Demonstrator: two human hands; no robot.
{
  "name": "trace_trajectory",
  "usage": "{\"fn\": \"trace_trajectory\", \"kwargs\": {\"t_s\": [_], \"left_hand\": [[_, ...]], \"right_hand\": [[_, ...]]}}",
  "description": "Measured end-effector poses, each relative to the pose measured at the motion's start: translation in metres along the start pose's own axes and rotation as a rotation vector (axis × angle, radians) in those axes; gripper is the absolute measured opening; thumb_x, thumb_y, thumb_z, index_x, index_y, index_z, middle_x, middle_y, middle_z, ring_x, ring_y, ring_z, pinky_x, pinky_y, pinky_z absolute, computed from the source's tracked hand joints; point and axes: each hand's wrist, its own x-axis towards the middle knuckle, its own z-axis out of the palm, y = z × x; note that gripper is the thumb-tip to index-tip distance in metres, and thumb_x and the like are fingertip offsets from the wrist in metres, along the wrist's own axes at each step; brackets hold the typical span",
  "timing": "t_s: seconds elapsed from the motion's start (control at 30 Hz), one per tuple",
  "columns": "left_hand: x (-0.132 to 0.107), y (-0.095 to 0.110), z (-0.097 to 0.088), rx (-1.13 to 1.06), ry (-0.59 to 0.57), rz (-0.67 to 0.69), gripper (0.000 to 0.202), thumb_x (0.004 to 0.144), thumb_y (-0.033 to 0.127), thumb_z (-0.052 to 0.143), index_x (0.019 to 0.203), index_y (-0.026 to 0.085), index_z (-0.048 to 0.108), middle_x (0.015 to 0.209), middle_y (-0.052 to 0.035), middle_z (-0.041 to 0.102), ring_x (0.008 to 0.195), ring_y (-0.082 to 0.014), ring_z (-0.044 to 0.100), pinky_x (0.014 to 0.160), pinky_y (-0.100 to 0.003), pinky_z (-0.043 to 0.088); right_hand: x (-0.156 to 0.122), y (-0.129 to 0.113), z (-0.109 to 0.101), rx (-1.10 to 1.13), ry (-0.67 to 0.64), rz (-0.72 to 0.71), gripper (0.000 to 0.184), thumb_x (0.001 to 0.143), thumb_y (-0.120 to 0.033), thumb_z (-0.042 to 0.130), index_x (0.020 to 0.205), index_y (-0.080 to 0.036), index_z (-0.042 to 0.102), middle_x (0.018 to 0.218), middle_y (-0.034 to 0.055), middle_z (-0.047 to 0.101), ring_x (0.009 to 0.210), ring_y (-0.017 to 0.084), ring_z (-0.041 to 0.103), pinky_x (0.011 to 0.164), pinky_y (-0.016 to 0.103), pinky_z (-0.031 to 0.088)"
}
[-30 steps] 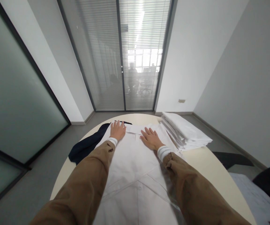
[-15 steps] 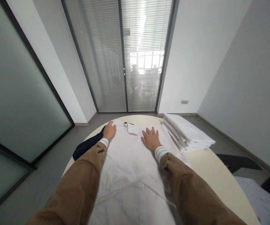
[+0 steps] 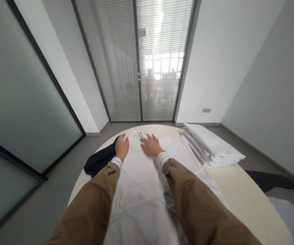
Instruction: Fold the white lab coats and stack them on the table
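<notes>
A white buttoned garment [image 3: 139, 183] lies spread on a round cream table [image 3: 241, 194] in front of me. My left hand [image 3: 122, 147] rests on its far left shoulder edge, fingers curled over the fabric there. My right hand [image 3: 150, 145] lies flat near the collar, fingers stretched out and pressing on the cloth. Both arms wear brown sleeves with striped white cuffs.
A stack of folded white garments [image 3: 212, 146] sits at the table's right side. A dark navy cloth [image 3: 99, 160] hangs over the left edge. Glass doors with blinds [image 3: 139, 61] stand ahead; a dark chair [image 3: 272, 178] is at right.
My right hand has slid left across the garment towards the collar, close to my left hand. The left hand has stayed at the left shoulder edge. The view has shifted slightly.
</notes>
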Motion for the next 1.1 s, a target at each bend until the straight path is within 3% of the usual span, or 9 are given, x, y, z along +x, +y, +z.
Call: {"fn": "trace_trajectory", "kwargs": {"t_s": [0.13,0.27,0.37,0.47,0.67,0.77,0.9,0.97,1.1], "left_hand": [[-0.004,-0.009,0.004,-0.032,0.067,0.027,0.023,0.094,0.024,0.049,0.11,0.018,0.064,0.11,-0.0107,0.069,0.101,-0.0244,0.065,0.095,-0.036,0.049],[-0.007,-0.015,0.005,-0.032,0.088,0.023,0.021,0.096,0.027,0.047,0.105,0.019,0.064,0.104,-0.0098,0.069,0.098,-0.0249,0.064,0.091,-0.037,0.049],[-0.009,-0.018,0.005,-0.033,0.095,0.021,0.021,0.097,0.028,0.046,0.104,0.019,0.063,0.103,-0.01,0.069,0.097,-0.025,0.064,0.089,-0.036,0.049],[-0.013,-0.018,0.004,-0.024,0.083,0.01,0.021,0.097,0.03,0.046,0.106,0.02,0.063,0.102,-0.0093,0.069,0.094,-0.0246,0.065,0.085,-0.035,0.049],[-0.018,-0.011,-0.004,0.035,0.067,-0.035,0.022,0.099,0.033,0.045,0.108,0.022,0.062,0.101,-0.0076,0.071,0.094,-0.0242,0.065,0.08,-0.032,0.047],[-0.02,-0.006,-0.009,0.064,0.035,-0.059,0.022,0.099,0.034,0.045,0.11,0.022,0.061,0.104,-0.0077,0.071,0.094,-0.0237,0.066,0.079,-0.031,0.046],[-0.022,-0.003,-0.012,0.076,0.0,-0.04,0.021,0.1,0.033,0.045,0.109,0.022,0.061,0.104,-0.0074,0.072,0.094,-0.0231,0.066,0.08,-0.03,0.046],[-0.022,-0.002,-0.012,0.067,0.0,-0.026,0.021,0.1,0.033,0.045,0.109,0.022,0.061,0.104,-0.0071,0.072,0.094,-0.0225,0.066,0.08,-0.03,0.046],[-0.021,-0.005,-0.01,0.044,0.013,-0.024,0.02,0.1,0.032,0.046,0.108,0.023,0.061,0.103,-0.0063,0.071,0.093,-0.0216,0.066,0.079,-0.029,0.046]], "right_hand": [[0.007,-0.015,0.01,-0.064,0.007,0.033,0.055,0.097,-0.044,0.045,0.146,-0.021,0.049,0.163,0.0137,0.029,0.149,0.039,0.019,0.116,0.054,0.022],[0.015,-0.027,0.017,-0.056,0.051,0.096,0.071,0.094,-0.039,0.046,0.154,-0.002,0.031,0.164,0.0215,0.022,0.149,0.039,0.019,0.117,0.048,0.026],[0.022,-0.029,0.023,-0.023,0.037,0.115,0.081,0.094,-0.041,0.045,0.154,0.006,0.021,0.165,0.0258,0.011,0.152,0.038,0.011,0.121,0.044,0.016],[0.028,-0.024,0.031,0.037,-0.03,0.091,0.088,0.094,-0.049,0.042,0.155,0.008,0.014,0.165,0.026,0.0,0.154,0.035,-0.003,0.123,0.043,0.004],[0.035,-0.016,0.04,0.137,-0.107,0.148,0.107,0.09,-0.063,0.044,0.157,0.005,-0.004,0.164,0.0238,-0.017,0.152,0.037,-0.016,0.122,0.044,-0.001],[0.036,-0.018,0.039,0.114,-0.088,0.124,0.102,0.09,-0.064,0.043,0.158,0.001,0.003,0.166,0.0219,-0.011,0.152,0.037,-0.013,0.122,0.045,0.001],[0.035,-0.023,0.034,0.066,-0.001,0.167,0.08,0.089,-0.064,0.047,0.151,-0.014,0.039,0.168,0.0164,0.003,0.153,0.039,0.0,0.119,0.051,0.014],[0.037,-0.024,0.031,0.034,0.027,0.192,0.072,0.088,-0.062,0.049,0.144,-0.016,0.049,0.167,0.0158,0.013,0.152,0.04,0.006,0.116,0.054,0.019],[0.043,-0.023,0.026,-0.01,0.033,0.194,0.079,0.088,-0.061,0.048,0.151,-0.014,0.04,0.164,0.0152,0.024,0.151,0.038,0.011,0.116,0.055,0.021]]}}
